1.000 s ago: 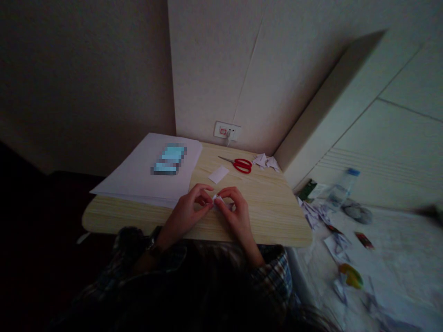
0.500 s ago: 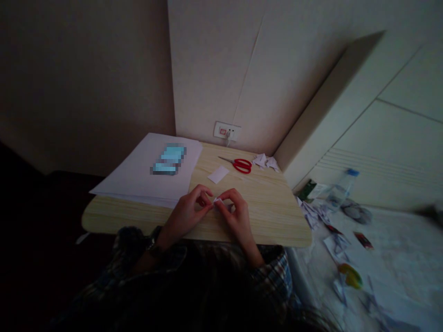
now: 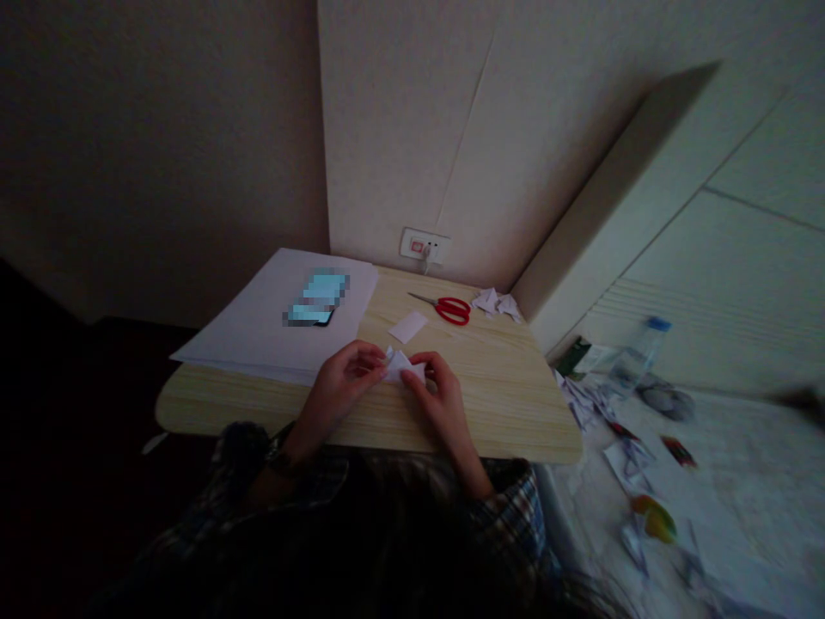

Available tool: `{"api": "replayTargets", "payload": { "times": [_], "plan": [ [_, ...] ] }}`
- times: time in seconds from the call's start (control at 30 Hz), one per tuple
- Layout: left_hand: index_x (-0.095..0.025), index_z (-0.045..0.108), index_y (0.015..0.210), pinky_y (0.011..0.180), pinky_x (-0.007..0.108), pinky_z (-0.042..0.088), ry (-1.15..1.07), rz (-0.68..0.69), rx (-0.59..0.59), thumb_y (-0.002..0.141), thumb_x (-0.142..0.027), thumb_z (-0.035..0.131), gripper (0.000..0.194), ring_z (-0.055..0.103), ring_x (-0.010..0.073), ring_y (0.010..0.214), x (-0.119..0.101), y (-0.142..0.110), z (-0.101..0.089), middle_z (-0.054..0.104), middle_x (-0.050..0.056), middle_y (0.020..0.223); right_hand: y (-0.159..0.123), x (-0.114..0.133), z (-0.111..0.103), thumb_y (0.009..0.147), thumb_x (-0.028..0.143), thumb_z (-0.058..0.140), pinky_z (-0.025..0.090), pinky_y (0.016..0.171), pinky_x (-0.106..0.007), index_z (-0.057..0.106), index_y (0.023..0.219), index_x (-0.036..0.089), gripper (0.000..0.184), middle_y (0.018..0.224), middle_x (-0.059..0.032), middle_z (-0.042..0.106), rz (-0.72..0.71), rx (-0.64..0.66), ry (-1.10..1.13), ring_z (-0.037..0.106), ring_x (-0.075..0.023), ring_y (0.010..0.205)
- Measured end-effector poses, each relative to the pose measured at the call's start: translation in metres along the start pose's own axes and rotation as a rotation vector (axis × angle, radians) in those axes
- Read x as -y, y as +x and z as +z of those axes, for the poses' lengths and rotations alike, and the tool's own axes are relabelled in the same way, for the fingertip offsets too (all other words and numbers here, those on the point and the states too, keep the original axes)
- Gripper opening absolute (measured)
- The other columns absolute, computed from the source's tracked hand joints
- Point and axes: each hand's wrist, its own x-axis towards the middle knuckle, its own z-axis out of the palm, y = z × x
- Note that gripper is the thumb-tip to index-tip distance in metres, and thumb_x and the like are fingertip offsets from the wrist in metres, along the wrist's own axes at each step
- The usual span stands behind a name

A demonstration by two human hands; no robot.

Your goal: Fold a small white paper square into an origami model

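Observation:
Between my two hands, over the near part of the wooden table, is a small folded piece of white paper with pointed corners. My left hand pinches its left end between thumb and fingers. On its right end, my right hand grips it with thumb and forefinger. Just beyond the hands lies a flat white paper rectangle. Red-handled scissors rest behind it, blades pointing left. Several folded white paper pieces sit at the table's back right corner.
Large white sheets cover the table's left side, with a phone on them, its screen blurred. A wall socket holds a plug behind the table. To the right, a bed carries a plastic bottle and scattered papers.
The folded paper has turned in my fingers, so its broad pointed shape now shows where only a small edge did before. My hands have shifted slightly apart.

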Motion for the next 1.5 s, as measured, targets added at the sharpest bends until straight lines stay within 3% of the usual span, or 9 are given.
{"api": "replayTargets", "payload": {
  "times": [0.17, 0.4, 0.47, 0.57, 0.67, 0.9, 1.1, 1.37, 1.5],
  "plan": [
    [-0.017, 0.064, 0.074, 0.076, 0.031, 0.051, -0.004, -0.075, 0.033, 0.061, -0.036, 0.071, 0.024, 0.064, 0.0189, 0.075, 0.003, 0.003, -0.001, 0.068, 0.002, 0.076, 0.001, -0.002, -0.002, 0.08, 0.032, 0.058, 0.043, 0.068, -0.027, 0.059, 0.082, 0.019, 0.013, 0.075, 0.001, 0.06, -0.017, 0.011, 0.045, 0.055, -0.0146, 0.069],
    [-0.017, 0.065, 0.07, 0.074, 0.029, 0.05, 0.038, -0.071, 0.066, 0.065, -0.036, 0.07, 0.02, 0.064, 0.0186, 0.073, 0.005, 0.002, 0.001, 0.068, 0.002, 0.072, 0.0, 0.001, 0.0, 0.081, 0.029, 0.057, 0.044, 0.07, -0.026, 0.058, 0.084, 0.02, 0.01, 0.08, 0.0002, 0.062, -0.043, 0.05, 0.059, 0.056, -0.0141, 0.074],
    [-0.016, 0.066, 0.069, 0.072, 0.028, 0.05, 0.038, -0.064, 0.068, 0.066, -0.035, 0.069, 0.02, 0.064, 0.0183, 0.073, 0.005, 0.002, 0.0, 0.068, 0.001, 0.072, 0.0, 0.0, 0.001, 0.078, 0.028, 0.059, 0.045, 0.069, -0.026, 0.056, 0.091, 0.02, 0.016, 0.082, 0.0006, 0.061, -0.023, 0.076, 0.066, 0.057, -0.0142, 0.075],
    [-0.016, 0.065, 0.07, 0.071, 0.028, 0.049, 0.028, -0.049, -0.021, 0.065, -0.036, 0.069, 0.021, 0.063, 0.0181, 0.073, 0.004, 0.002, -0.001, 0.067, 0.001, 0.073, 0.0, -0.003, 0.004, 0.073, 0.026, 0.064, 0.045, 0.064, -0.025, 0.05, 0.105, 0.021, 0.035, 0.078, 0.0033, 0.057, 0.024, 0.113, 0.077, 0.055, -0.0137, 0.069],
    [-0.017, 0.064, 0.071, 0.073, 0.029, 0.05, -0.014, -0.072, -0.061, 0.063, -0.037, 0.07, 0.023, 0.064, 0.0185, 0.073, 0.004, 0.002, -0.001, 0.068, 0.001, 0.073, 0.0, -0.006, 0.004, 0.072, 0.022, 0.061, 0.047, 0.066, -0.026, 0.046, 0.107, 0.022, 0.038, 0.083, 0.0026, 0.059, 0.029, 0.129, 0.131, 0.057, -0.0133, 0.069],
    [-0.018, 0.057, 0.084, 0.07, 0.03, 0.053, -0.119, -0.157, 0.08, 0.054, -0.03, 0.076, 0.038, 0.068, 0.0195, 0.073, 0.006, 0.002, 0.003, 0.07, 0.0, 0.075, 0.0, -0.006, 0.003, 0.071, 0.018, 0.057, 0.049, 0.064, -0.025, 0.049, 0.101, 0.024, 0.032, 0.083, 0.002, 0.063, 0.006, 0.056, 0.259, 0.059, -0.0127, 0.068],
    [-0.017, 0.069, 0.074, 0.066, 0.026, 0.052, 0.049, -0.049, 0.231, 0.068, -0.034, 0.069, 0.018, 0.066, 0.0187, 0.069, 0.006, 0.0, 0.002, 0.071, 0.001, 0.071, 0.001, -0.005, 0.003, 0.073, 0.02, 0.059, 0.048, 0.061, -0.024, 0.052, 0.1, 0.023, 0.028, 0.072, 0.0052, 0.056, -0.008, 0.039, 0.293, 0.058, -0.0113, 0.063],
    [-0.015, 0.071, 0.068, 0.068, 0.027, 0.05, 0.128, -0.048, 0.039, 0.07, -0.04, 0.063, 0.027, 0.065, 0.0203, 0.07, -0.003, 0.001, -0.001, 0.072, 0.003, 0.07, -0.001, -0.005, 0.003, 0.081, 0.035, 0.057, 0.047, 0.064, -0.027, 0.052, 0.084, 0.021, 0.015, 0.074, 0.0014, 0.058, 0.015, 0.015, 0.167, 0.057, -0.0135, 0.067],
    [-0.015, 0.072, 0.069, 0.068, 0.028, 0.051, 0.13, -0.03, 0.088, 0.068, -0.038, 0.063, 0.025, 0.064, 0.0206, 0.072, 0.001, 0.002, -0.001, 0.073, 0.003, 0.072, 0.0, -0.006, 0.004, 0.077, 0.032, 0.062, 0.045, 0.064, -0.027, 0.054, 0.079, 0.021, 0.014, 0.071, 0.0022, 0.059, -0.011, 0.096, 0.024, 0.056, -0.0137, 0.066]
  ]
}}
